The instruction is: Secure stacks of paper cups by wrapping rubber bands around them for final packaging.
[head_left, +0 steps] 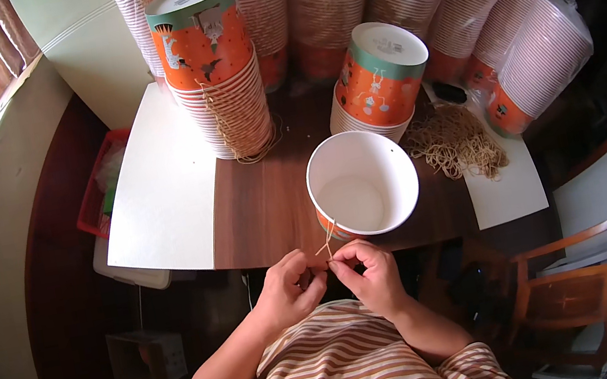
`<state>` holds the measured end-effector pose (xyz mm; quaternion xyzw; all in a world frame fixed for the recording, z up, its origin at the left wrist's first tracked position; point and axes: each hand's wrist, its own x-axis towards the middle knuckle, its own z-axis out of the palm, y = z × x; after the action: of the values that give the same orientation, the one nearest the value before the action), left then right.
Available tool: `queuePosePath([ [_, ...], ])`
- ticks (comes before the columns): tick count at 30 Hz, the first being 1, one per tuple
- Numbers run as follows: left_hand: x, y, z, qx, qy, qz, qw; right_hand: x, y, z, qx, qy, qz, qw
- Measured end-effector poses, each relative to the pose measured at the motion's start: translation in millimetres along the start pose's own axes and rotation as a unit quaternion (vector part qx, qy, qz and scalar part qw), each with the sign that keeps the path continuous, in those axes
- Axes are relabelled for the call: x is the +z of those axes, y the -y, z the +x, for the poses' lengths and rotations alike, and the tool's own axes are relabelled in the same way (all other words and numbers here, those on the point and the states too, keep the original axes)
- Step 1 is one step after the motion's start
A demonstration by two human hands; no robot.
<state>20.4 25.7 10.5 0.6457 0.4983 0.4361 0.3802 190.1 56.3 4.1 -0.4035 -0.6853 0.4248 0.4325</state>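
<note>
A white-lined paper tub (362, 183) stands open side up at the table's front edge, its orange outside showing below the rim. A thin tan string (330, 233) hangs from its near side, with a short loose end sticking out to the left. In front of the tub, my right hand (371, 275) pinches the string's lower part between thumb and forefinger. My left hand (286, 288) is closed close beside it, fingertips meeting the right ones at the string. The very ends of the string are hidden among the fingers.
On the brown-and-white table (260, 221) stand an upside-down stack of orange tubs (206, 52) and a shorter one (385, 65). A heap of tan strings (458, 142) lies to the right. Tall wrapped tub stacks line the back. A wooden chair (573, 292) is at lower right.
</note>
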Motion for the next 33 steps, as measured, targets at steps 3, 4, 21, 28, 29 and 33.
queuePosePath([
  [3,1,6,1,-0.003,-0.027,-0.017,0.999,-1,-5,-5,0.099,0.016,0.069,0.993],
  [4,0,5,4,-0.023,-0.016,-0.005,1.0,-1,-8,-7,0.1,0.016,0.069,0.992],
  [21,20,16,5,-0.183,-0.054,-0.307,0.932,-3,6,-20,0.041,-0.037,0.001,0.998],
  [28,24,14,2,-0.171,-0.066,-0.309,0.933,9,-4,-20,0.012,-0.027,-0.032,0.999],
  [29,24,15,1,-0.169,-0.068,-0.293,0.939,9,-4,-20,0.014,-0.026,-0.027,0.999],
  [33,22,8,0,-0.076,-0.137,-0.238,0.959,0,6,-17,-0.015,-0.02,-0.026,0.999],
])
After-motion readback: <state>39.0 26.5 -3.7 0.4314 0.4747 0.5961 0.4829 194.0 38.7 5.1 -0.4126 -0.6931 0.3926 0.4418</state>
